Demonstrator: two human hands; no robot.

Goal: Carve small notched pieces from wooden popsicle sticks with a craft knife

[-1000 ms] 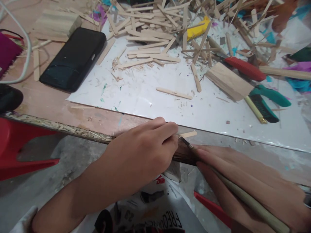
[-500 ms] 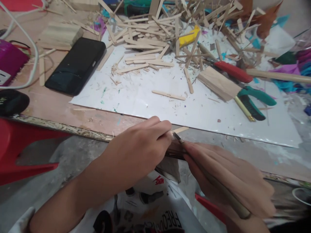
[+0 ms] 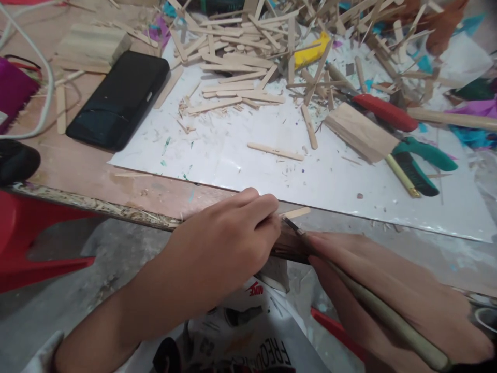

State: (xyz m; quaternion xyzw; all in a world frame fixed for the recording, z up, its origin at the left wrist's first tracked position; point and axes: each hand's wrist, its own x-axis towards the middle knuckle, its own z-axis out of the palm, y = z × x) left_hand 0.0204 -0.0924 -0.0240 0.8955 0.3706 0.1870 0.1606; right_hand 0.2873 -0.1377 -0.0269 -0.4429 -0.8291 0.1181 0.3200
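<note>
My left hand [image 3: 233, 233] is closed at the table's front edge, its fingers pinching a wooden craft stick [image 3: 298, 212]. The stick's far end sticks out to the right, while the rest is hidden by the fingers. In my right hand [image 3: 399, 274] is a carving knife [image 3: 384, 306] with a long, pale round handle. Its small dark blade points up and left, close to my left fingertips and the stick. Whether the blade touches the stick I cannot tell. Another craft stick [image 3: 275, 151] lies on the white sheet [image 3: 217, 155] just beyond my hands.
A heap of craft sticks [image 3: 236, 62] covers the back of the sheet. To the left lie a black phone [image 3: 118, 101] and a wood block [image 3: 91, 46]. On the right are a second wood block [image 3: 363, 132], green-handled pliers [image 3: 421, 166] and a red handle [image 3: 386, 112]. A red stool [image 3: 34, 238] stands below left.
My right hand and the knife have moved right and slightly down. My left hand keeps its pinch on the craft stick. The view has shifted a little.
</note>
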